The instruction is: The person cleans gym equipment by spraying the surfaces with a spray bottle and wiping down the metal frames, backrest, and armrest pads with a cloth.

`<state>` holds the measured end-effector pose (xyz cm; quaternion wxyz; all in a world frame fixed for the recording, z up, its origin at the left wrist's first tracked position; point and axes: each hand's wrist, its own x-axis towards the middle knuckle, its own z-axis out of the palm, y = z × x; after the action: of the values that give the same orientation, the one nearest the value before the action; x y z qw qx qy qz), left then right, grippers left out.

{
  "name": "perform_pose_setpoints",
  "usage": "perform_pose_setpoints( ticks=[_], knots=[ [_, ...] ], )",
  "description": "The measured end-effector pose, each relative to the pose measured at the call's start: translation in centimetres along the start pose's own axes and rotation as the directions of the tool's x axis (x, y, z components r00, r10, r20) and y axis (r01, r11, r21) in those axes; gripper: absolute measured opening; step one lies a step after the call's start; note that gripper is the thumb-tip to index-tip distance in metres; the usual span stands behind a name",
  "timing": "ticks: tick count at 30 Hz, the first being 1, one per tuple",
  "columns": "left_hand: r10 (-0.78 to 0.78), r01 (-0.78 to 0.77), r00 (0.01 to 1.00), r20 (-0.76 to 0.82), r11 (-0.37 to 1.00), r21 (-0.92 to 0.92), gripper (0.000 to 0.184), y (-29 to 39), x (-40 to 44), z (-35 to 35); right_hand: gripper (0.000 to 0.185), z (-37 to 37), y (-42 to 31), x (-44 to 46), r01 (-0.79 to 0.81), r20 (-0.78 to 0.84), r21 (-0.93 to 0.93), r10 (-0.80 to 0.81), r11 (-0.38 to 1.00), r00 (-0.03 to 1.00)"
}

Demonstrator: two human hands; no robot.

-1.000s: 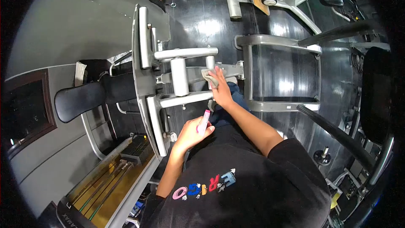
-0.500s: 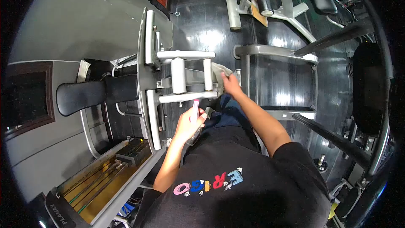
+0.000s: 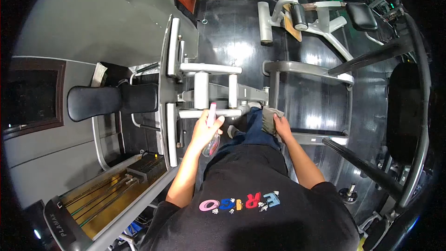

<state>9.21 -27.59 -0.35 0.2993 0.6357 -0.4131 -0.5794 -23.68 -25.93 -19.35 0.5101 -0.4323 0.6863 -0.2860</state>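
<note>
My left hand [image 3: 204, 132] is wrapped round the neck of a spray bottle. The spray bottle [image 3: 211, 146] has a clear body and a pink-and-white head, which points up beside the machine's lower silver bar [image 3: 183, 113]. On the right, my right hand [image 3: 282, 128] grips a grey-green cloth [image 3: 270, 120] that hangs in front of my jeans. Just ahead of me stands a gym machine with two white rollers, the wider roller [image 3: 201, 90] and the thinner roller [image 3: 232, 91].
A black padded seat [image 3: 95, 102] is at the left, above a weight-stack housing [image 3: 67, 225] marked PLAMAX. To the right is a grey floor frame [image 3: 306, 66] with dark slanted bars [image 3: 367, 160]. Another machine with black pads [image 3: 361, 16] stands at the far right.
My right hand has drawn the cloth off the machine's roller area, back and right towards my body. The left hand still holds the bottle, and the camera view has shifted slightly.
</note>
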Motion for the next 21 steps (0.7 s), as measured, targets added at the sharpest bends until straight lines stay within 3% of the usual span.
perform_pose_setpoints(
  ticks=[2, 3, 6, 9, 12, 21],
  knots=[
    [0.0, -0.001, 0.998, -0.07, 1.0, -0.018, 0.031, 1.6, 0.2, 0.0, 0.04, 0.4, 0.9, 2.1, -0.147, 0.087, -0.198, 0.167, 0.969, 0.982],
    [0.03, -0.034, 0.991, -0.128, 0.999, -0.028, 0.03, 2.1, 0.6, -0.1, 0.043, 0.6, -0.4, 2.5, -0.04, 0.108, -0.12, 0.053, 0.992, 0.993],
    [0.077, -0.081, 0.965, -0.251, 0.997, -0.007, 0.027, 2.8, 1.8, -0.9, 0.053, 0.5, -7.7, 2.8, -0.001, 0.155, -0.186, 0.03, 0.982, 0.987],
    [0.11, -0.129, 0.899, -0.424, 0.991, -0.016, 0.027, 3.3, 3.1, -2.2, 0.051, 1.4, -8.8, 5.8, 0.088, 0.214, -0.231, -0.038, 0.969, 0.976],
    [0.068, -0.127, 0.861, -0.504, 0.988, -0.083, 0.028, 3.6, 4.2, -3.0, 0.05, 1.8, -10.2, 7.8, 0.112, 0.322, -0.179, -0.05, 0.977, 0.946],
    [0.052, -0.061, 0.815, -0.577, 0.998, 0.004, 0.031, 6.9, 5.6, -2.6, 0.045, 1.6, -14.6, 10.4, 0.185, 0.442, -0.199, -0.08, 0.962, 0.894]
  ],
)
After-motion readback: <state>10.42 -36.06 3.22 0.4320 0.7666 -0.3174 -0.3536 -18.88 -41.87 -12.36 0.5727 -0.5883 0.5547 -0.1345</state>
